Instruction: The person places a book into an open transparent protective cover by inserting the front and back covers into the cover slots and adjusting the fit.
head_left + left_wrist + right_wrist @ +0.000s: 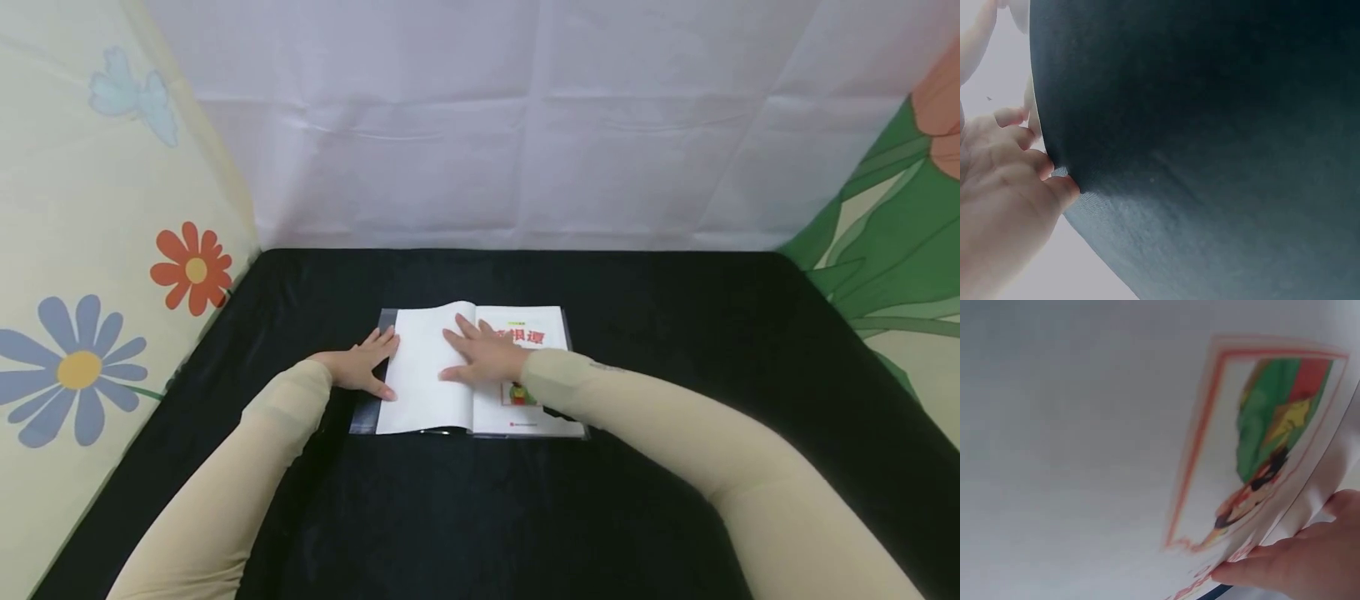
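An open book lies on the black-covered table, its left page blank white. Red characters and a framed coloured picture mark the right-hand title page. My left hand rests with spread fingers over the left edge of the book, fingertips and thumb on the white page. Dark cover shows beyond that edge. Across the book's middle, my right hand lies with fingers spread, its fingertips on the left page near the fold and its palm over the title page. The right hand and sleeve hide part of the print.
The black tablecloth spreads around the book on all sides. Behind the table hangs a white cloth. A flower-patterned panel stands at the left, and a leaf-patterned one at the right.
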{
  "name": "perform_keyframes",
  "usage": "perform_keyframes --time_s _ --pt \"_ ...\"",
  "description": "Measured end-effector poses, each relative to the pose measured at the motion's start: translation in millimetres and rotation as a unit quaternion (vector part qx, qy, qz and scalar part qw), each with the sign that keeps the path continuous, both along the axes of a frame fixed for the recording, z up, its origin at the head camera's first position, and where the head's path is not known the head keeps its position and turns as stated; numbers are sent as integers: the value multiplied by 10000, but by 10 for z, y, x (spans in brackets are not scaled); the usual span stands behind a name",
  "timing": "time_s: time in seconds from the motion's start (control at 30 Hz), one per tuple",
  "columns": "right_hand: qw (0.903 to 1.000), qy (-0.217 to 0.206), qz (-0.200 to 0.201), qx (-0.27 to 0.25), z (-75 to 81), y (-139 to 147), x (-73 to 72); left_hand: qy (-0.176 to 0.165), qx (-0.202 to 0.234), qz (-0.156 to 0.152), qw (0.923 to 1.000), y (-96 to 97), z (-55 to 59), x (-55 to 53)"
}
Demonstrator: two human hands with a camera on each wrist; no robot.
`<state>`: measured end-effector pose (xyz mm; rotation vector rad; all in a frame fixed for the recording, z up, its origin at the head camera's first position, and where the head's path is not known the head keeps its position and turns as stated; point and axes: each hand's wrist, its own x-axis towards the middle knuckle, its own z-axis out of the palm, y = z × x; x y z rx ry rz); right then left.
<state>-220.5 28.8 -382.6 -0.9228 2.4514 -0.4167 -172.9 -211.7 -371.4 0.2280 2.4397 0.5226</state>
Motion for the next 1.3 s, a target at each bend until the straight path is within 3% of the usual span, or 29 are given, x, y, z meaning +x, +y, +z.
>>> perform_keyframes --time_s 0.2,0.6,1.3 --pt "9996 134 -107 237 -26 -39 31 -29 -68 50 10000 33 5 0" --pt "9991 -266 253 -213 1 83 -29 7 -75 92 9999 52 -11 11" --pt "9987 204 290 360 26 -43 65 -50 -167 141 9997 60 41 24"
